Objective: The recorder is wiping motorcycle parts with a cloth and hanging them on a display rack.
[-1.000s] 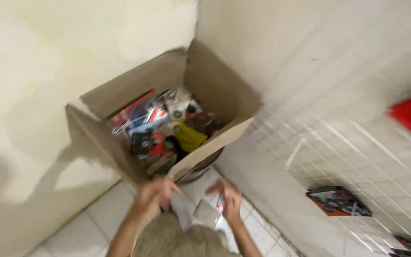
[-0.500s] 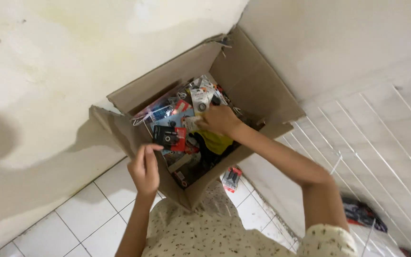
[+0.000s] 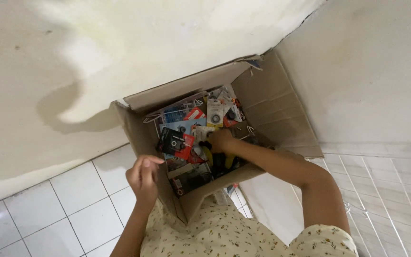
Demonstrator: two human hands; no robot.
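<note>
While the view is taken from above, a floral-patterned garment [image 3: 224, 235] is seen nearest, at the bottom edge. Two hands are counted. The left hand [image 3: 143, 177] is held just outside the near-left wall of the cardboard box [image 3: 272, 109], over the white tiled floor [image 3: 48, 209]; its fingers are curled loosely with the tips drawn together, and nothing is seen held in them. The right hand [image 3: 220, 140] is reached over the near rim into the box, and its fingers are closed down on the packets in the middle; which packet is gripped cannot be told.

One box is counted, open at the top, with four flaps folded outward. It is set in the corner where two pale walls [image 3: 120, 52] meet, the far flaps touching or nearly touching them. The box is filled with small carded packets [image 3: 200, 128], well over ten, too overlapped for an exact count; one black-and-red packet [image 3: 174, 143] lies near the left wall of the box. White wire hooks [image 3: 167, 114] are seen at the far-left corner.

Open floor is left only on the near-left side; on the right a white wire grid panel [image 3: 386, 190] lies close beside the box.
</note>
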